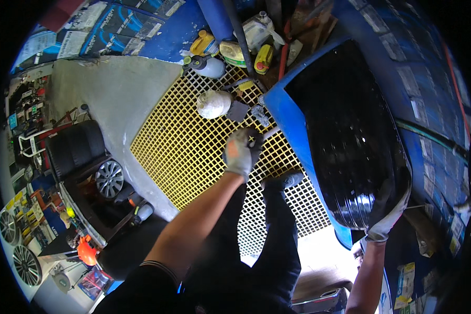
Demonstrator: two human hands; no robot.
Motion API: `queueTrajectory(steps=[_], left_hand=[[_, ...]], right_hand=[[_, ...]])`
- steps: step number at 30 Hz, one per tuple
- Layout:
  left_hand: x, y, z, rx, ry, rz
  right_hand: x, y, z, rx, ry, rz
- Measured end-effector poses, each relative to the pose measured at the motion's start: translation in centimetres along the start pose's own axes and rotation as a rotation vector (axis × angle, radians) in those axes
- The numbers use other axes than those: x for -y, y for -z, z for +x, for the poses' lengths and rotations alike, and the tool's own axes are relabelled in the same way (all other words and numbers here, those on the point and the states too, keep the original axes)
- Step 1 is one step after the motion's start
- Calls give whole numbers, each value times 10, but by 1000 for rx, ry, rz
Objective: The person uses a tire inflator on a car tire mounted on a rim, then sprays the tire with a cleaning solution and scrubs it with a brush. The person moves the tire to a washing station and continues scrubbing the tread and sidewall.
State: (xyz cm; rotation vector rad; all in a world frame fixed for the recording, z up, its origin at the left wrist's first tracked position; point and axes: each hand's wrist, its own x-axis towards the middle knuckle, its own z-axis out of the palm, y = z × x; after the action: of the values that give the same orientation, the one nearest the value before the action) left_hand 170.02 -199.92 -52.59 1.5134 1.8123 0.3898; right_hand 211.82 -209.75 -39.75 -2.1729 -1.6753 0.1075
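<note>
My left hand (241, 152), in a grey glove with an orange mark and dark fingertips, is closed above the yellow grating. A pale rod (271, 133) shows beside its fingers; what the fist holds is hidden. On the right stands a blue tub (290, 118) with a glossy black surface inside. Ribs like tyre tread show at the near end of this wet black tyre (350, 201). My right hand (388, 222), gloved in pale grey, curls against the tyre's lower right edge, its fingers partly in shadow.
Yellow and white grating (167, 141) covers the floor around my shoe (290, 179). A white jug (214, 103), a dark square block (238, 111) and a spray bottle (208, 67) stand ahead, with several containers behind. At left are stacked tyres (76, 146) and a silver wheel cover (109, 179).
</note>
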Motion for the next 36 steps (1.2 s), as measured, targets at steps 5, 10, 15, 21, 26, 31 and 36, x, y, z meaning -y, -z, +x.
queueTrajectory(steps=[5, 10, 15, 21, 26, 31, 36], left_hand=[[131, -40, 142, 21, 32, 441], [236, -128, 291, 118, 54, 795], [308, -173, 371, 277, 296, 888], [333, -182, 375, 122, 168, 877], [258, -132, 268, -220, 141, 50], [116, -22, 120, -92, 366, -1184], [-67, 14, 61, 258, -50, -925]], right_hand=[[8, -34, -4, -15, 194, -130], [-5, -46, -6, -5, 267, -273], [0, -79, 12, 52, 263, -356], [9, -76, 26, 50, 270, -380], [31, -69, 47, -18, 323, -229], [61, -91, 74, -76, 118, -345], [74, -85, 87, -21, 158, -84]])
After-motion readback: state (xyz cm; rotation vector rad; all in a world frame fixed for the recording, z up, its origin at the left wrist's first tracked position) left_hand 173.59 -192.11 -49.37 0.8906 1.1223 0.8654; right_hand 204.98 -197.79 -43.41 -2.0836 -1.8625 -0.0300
